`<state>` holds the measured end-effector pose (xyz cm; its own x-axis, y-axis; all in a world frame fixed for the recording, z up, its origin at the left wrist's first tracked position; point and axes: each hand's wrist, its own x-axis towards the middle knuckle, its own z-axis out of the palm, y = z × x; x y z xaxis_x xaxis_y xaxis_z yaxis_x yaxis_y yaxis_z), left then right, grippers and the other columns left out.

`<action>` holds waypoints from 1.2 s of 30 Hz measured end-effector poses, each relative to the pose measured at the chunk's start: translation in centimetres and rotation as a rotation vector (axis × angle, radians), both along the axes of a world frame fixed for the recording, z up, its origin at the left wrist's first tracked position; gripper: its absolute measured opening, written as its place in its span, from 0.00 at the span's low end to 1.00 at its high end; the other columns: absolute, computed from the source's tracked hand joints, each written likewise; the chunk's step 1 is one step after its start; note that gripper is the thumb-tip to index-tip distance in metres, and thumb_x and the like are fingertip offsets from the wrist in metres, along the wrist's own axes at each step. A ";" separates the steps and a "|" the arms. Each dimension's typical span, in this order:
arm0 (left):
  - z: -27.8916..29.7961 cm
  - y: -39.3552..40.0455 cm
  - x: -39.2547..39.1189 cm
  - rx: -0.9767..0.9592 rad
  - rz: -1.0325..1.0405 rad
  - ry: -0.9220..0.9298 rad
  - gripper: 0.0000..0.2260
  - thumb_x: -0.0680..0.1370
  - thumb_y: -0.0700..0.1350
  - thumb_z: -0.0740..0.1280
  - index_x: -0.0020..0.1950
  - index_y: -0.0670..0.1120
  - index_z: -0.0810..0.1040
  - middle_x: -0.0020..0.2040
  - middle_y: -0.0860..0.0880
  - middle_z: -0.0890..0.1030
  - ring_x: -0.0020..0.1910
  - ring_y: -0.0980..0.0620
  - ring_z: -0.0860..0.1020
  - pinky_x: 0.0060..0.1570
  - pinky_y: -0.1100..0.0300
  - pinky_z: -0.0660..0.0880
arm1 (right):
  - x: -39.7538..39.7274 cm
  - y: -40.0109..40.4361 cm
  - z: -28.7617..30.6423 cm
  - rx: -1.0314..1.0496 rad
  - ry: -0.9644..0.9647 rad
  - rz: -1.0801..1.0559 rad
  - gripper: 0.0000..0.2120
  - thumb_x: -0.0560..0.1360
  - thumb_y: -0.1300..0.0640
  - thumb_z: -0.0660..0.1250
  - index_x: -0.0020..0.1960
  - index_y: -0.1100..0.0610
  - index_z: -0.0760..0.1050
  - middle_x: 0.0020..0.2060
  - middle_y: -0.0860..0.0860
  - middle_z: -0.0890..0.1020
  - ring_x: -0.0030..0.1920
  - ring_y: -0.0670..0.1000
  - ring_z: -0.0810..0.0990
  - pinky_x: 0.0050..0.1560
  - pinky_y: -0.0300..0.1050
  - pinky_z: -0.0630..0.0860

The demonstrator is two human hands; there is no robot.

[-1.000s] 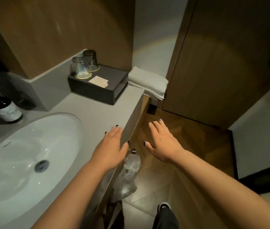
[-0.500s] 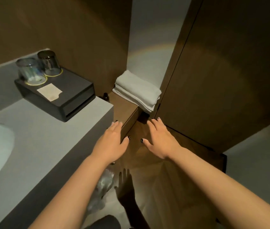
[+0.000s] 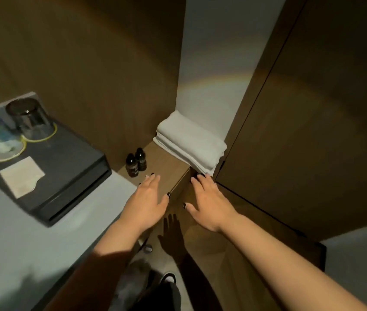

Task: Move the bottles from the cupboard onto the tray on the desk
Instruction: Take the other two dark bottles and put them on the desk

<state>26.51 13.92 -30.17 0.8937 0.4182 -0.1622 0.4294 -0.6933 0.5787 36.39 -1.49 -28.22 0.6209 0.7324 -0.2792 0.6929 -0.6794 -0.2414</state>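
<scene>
**Both hands empty above the wooden shelf, two bottles just ahead**

Nearest, the grey counter top (image 3: 32, 232) fills the lower left. The left hand (image 3: 147, 202) reaches out flat over its far corner, fingers straight and loosely spread, holding nothing. The right hand (image 3: 209, 203) is stretched out beside it over the floor, fingers likewise straight and empty; the two hands are apart, not touching.

Just beyond the left fingertips, two small dark brown bottles with black caps (image 3: 136, 162) stand upright, side by side and touching, on the low wooden shelf (image 3: 166, 162). Their labels are too small and dim to read.

On the counter's left sits a black rectangular box tray (image 3: 65, 176) carrying a blank pale card (image 3: 22, 176) and two upturned glass tumblers (image 3: 14, 129). Farthest on the shelf lies a stack of folded white towels (image 3: 191, 144), against a tall brown wooden door (image 3: 312, 108).
</scene>
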 end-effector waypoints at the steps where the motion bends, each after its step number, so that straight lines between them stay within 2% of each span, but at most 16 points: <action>1: 0.0 0.8 1.3 -0.001 -0.003 0.010 0.29 0.81 0.51 0.59 0.79 0.43 0.54 0.79 0.46 0.56 0.78 0.51 0.52 0.73 0.58 0.52 | 1.3 0.9 -0.1 -0.004 0.016 0.001 0.35 0.81 0.45 0.57 0.79 0.59 0.45 0.79 0.57 0.48 0.78 0.57 0.41 0.77 0.52 0.44; 6: 0.0 4.4 7.6 -0.029 0.028 0.103 0.29 0.81 0.51 0.59 0.79 0.45 0.53 0.79 0.47 0.55 0.78 0.50 0.53 0.74 0.55 0.52 | 7.0 4.7 -0.3 0.016 0.038 0.006 0.35 0.81 0.46 0.57 0.79 0.59 0.45 0.79 0.57 0.48 0.78 0.57 0.41 0.76 0.50 0.43; 8: -0.3 5.3 9.0 -0.007 0.016 0.067 0.32 0.79 0.60 0.55 0.77 0.42 0.58 0.77 0.43 0.60 0.76 0.46 0.58 0.73 0.56 0.55 | 8.9 5.9 -0.3 0.014 0.044 0.021 0.35 0.81 0.46 0.58 0.79 0.59 0.46 0.79 0.58 0.48 0.78 0.57 0.41 0.76 0.50 0.43; 10: -0.6 6.0 10.0 0.012 0.035 0.031 0.40 0.75 0.68 0.47 0.75 0.40 0.63 0.74 0.41 0.67 0.73 0.44 0.66 0.69 0.56 0.61 | 11.1 7.3 -0.4 -0.014 0.047 0.044 0.34 0.81 0.48 0.59 0.79 0.59 0.47 0.79 0.58 0.48 0.78 0.58 0.42 0.76 0.51 0.43; 11: -0.8 6.4 10.6 -0.001 0.075 0.034 0.39 0.75 0.67 0.46 0.75 0.41 0.63 0.73 0.41 0.68 0.71 0.45 0.68 0.68 0.56 0.63 | 12.3 8.1 -0.6 -0.027 0.047 0.055 0.32 0.81 0.50 0.59 0.78 0.59 0.47 0.79 0.59 0.48 0.78 0.59 0.42 0.76 0.51 0.44; 13: -0.9 7.4 12.2 -0.058 0.138 0.046 0.33 0.77 0.63 0.53 0.75 0.42 0.62 0.73 0.44 0.68 0.70 0.46 0.68 0.67 0.55 0.64 | 14.7 9.4 -1.1 -0.040 0.070 0.078 0.29 0.82 0.57 0.57 0.78 0.59 0.48 0.78 0.59 0.48 0.78 0.60 0.42 0.76 0.51 0.44; 14: -0.9 8.0 13.2 -0.076 0.148 0.059 0.32 0.78 0.61 0.55 0.75 0.42 0.62 0.73 0.44 0.68 0.71 0.46 0.68 0.67 0.55 0.64 | 15.7 10.0 -1.6 -0.026 0.091 0.082 0.29 0.82 0.56 0.58 0.78 0.59 0.49 0.78 0.59 0.49 0.78 0.60 0.43 0.76 0.51 0.45; 16: -1.1 9.5 15.3 -0.083 0.157 0.103 0.27 0.81 0.54 0.58 0.76 0.42 0.59 0.74 0.42 0.66 0.72 0.46 0.67 0.66 0.56 0.64 | 17.6 11.0 -2.6 0.018 0.111 0.091 0.33 0.80 0.45 0.59 0.78 0.58 0.51 0.78 0.57 0.52 0.78 0.60 0.46 0.76 0.54 0.50; 18: -1.5 10.6 17.1 -0.090 0.201 0.129 0.27 0.82 0.50 0.58 0.78 0.42 0.54 0.77 0.42 0.60 0.76 0.46 0.60 0.70 0.56 0.58 | 19.6 11.9 -3.4 -0.024 0.066 0.159 0.37 0.78 0.37 0.51 0.79 0.57 0.47 0.79 0.57 0.49 0.78 0.60 0.43 0.77 0.55 0.48; 20: -2.3 11.5 18.7 -0.080 0.267 0.120 0.27 0.82 0.50 0.58 0.78 0.43 0.52 0.79 0.43 0.55 0.78 0.47 0.53 0.73 0.56 0.53 | 22.1 13.1 -4.1 -0.048 0.081 0.202 0.36 0.80 0.40 0.54 0.79 0.57 0.45 0.79 0.56 0.46 0.78 0.58 0.41 0.77 0.53 0.46; 22: -3.3 12.3 20.2 -0.067 0.334 0.105 0.28 0.82 0.50 0.58 0.79 0.44 0.52 0.79 0.45 0.55 0.78 0.49 0.52 0.73 0.56 0.53 | 25.1 14.6 -4.1 -0.067 0.092 0.258 0.35 0.81 0.44 0.57 0.79 0.58 0.46 0.79 0.56 0.46 0.78 0.59 0.42 0.76 0.53 0.46; 25: -3.9 13.6 22.3 -0.093 0.444 0.113 0.29 0.81 0.49 0.60 0.79 0.45 0.52 0.78 0.45 0.58 0.76 0.48 0.59 0.72 0.56 0.57 | 29.2 16.8 -4.0 -0.108 0.103 0.373 0.34 0.81 0.46 0.58 0.79 0.58 0.47 0.79 0.57 0.48 0.78 0.58 0.44 0.76 0.51 0.44; 27: -4.3 14.6 23.6 -0.137 0.523 0.097 0.30 0.80 0.47 0.62 0.79 0.45 0.52 0.76 0.44 0.64 0.72 0.46 0.66 0.69 0.55 0.64 | 31.4 18.0 -4.2 -0.080 0.152 0.403 0.32 0.81 0.48 0.59 0.78 0.58 0.50 0.78 0.55 0.51 0.78 0.56 0.47 0.75 0.49 0.47; 29: -4.8 15.9 24.7 -0.179 0.589 0.121 0.33 0.80 0.46 0.64 0.79 0.46 0.49 0.74 0.42 0.66 0.68 0.44 0.71 0.65 0.54 0.70 | 33.3 19.3 -4.6 -0.064 0.210 0.433 0.32 0.81 0.50 0.60 0.79 0.56 0.49 0.79 0.53 0.51 0.78 0.55 0.45 0.75 0.49 0.50; 33: -6.5 18.5 26.2 -0.257 0.695 0.170 0.36 0.79 0.45 0.65 0.79 0.47 0.45 0.73 0.42 0.68 0.66 0.42 0.73 0.62 0.54 0.70 | 35.3 21.9 -5.4 -0.105 0.257 0.514 0.33 0.81 0.50 0.60 0.79 0.55 0.47 0.79 0.53 0.48 0.78 0.55 0.44 0.75 0.49 0.51; 36: -8.8 20.5 26.8 -0.329 0.731 0.214 0.38 0.79 0.44 0.66 0.79 0.48 0.44 0.76 0.42 0.64 0.70 0.42 0.68 0.65 0.55 0.67 | 35.8 23.9 -7.0 -0.082 0.300 0.531 0.32 0.81 0.50 0.61 0.78 0.55 0.49 0.79 0.52 0.50 0.78 0.54 0.46 0.74 0.48 0.54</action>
<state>53.29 34.40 -38.93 0.3506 0.7833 -0.5133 0.8302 -0.0063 0.5575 72.20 22.39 -35.21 0.0624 0.8890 -0.4537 0.8517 -0.2844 -0.4401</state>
